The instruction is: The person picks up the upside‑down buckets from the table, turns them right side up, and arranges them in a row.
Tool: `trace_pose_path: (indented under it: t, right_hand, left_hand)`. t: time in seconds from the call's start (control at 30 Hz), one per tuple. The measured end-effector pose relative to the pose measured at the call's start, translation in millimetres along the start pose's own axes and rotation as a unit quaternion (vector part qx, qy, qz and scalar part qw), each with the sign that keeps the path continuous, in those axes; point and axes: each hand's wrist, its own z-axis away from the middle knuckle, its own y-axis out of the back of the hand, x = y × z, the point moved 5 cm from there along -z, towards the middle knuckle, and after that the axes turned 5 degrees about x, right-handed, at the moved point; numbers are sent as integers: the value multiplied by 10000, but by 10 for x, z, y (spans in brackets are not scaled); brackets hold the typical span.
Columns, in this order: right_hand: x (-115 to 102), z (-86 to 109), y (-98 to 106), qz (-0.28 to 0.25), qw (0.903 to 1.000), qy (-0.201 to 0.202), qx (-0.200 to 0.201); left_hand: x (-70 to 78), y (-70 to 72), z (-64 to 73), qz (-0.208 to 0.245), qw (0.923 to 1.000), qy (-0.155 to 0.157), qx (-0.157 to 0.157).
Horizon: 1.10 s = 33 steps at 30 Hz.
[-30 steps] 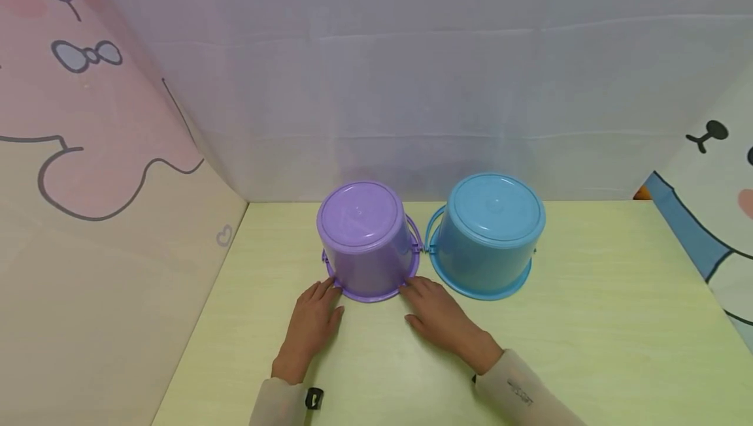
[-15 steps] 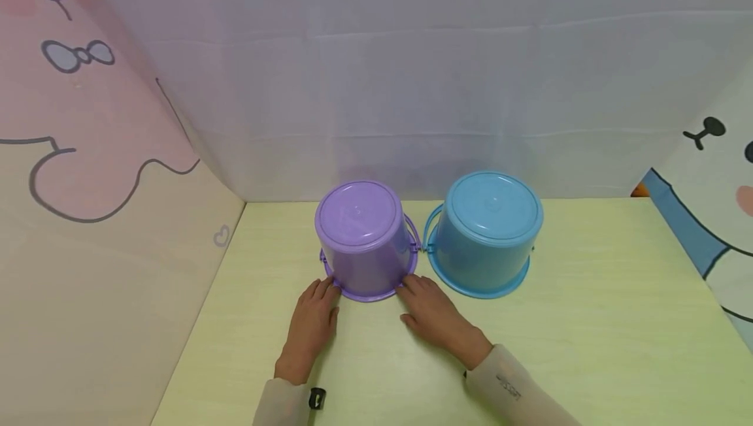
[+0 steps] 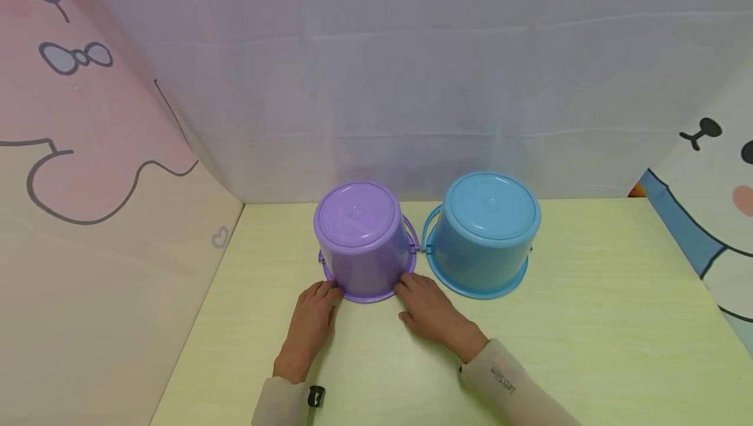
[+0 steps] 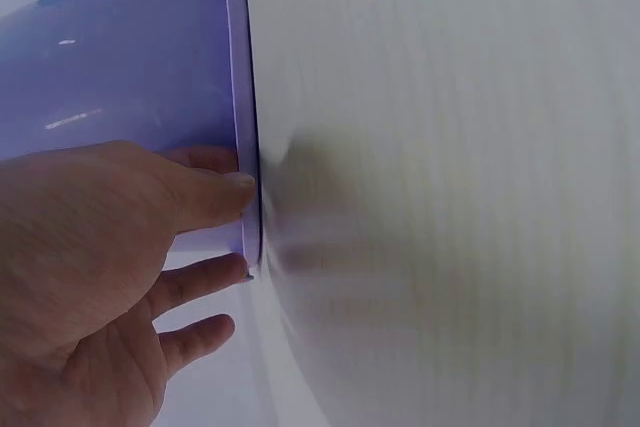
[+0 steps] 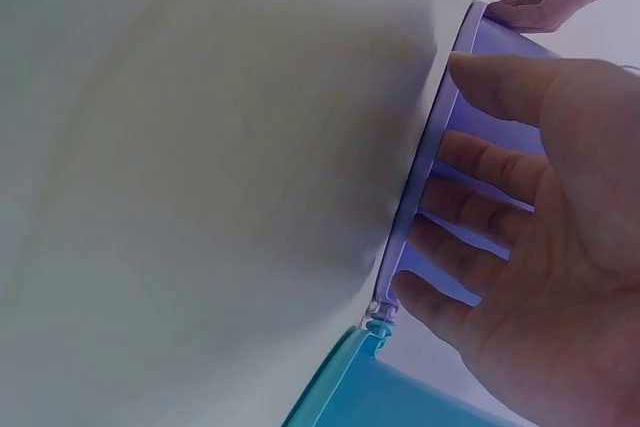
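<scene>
A purple bucket (image 3: 357, 217) stands upside down on the table, its rim on the tabletop. Close on its right is a blue bucket (image 3: 491, 210), also upside down. My left hand (image 3: 310, 321) touches the purple rim at its front left. In the left wrist view, the thumb (image 4: 215, 197) lies by that rim, and other fingers (image 4: 195, 342) extend past it. My right hand (image 3: 432, 313) rests its fingertips on the front right of the same rim. In the right wrist view, those fingers (image 5: 480, 202) are nearly straight, against the purple rim.
Both buckets stand near the back of the pale yellow table (image 3: 612, 308). A light curtain (image 3: 412, 86) hangs behind it. Printed cloths border the left and right sides. The bucket handles (image 3: 431, 220) nearly meet between the buckets.
Both hands stay at the purple rim; the left thumb has drawn in toward the fingers. The view has shifted slightly. The buckets stand in the same places.
</scene>
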Motion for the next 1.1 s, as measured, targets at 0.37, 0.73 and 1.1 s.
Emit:
trace_pose_path:
  t: [0.37,0.73,1.1]
  right_hand:
    - [8,-4,-35,-157,9999,-4,-60]
    - [-7,6,-79,-32,9999,-48,-121]
    - [-31,10,-34,68,10000,-43,-4]
  left_hand:
    - [26,-22,-9,-42,9999,127,-43]
    - [-12,-77,19,-202,9995,179,-183]
    - [-9,-46,13,-212,9997,143,-65]
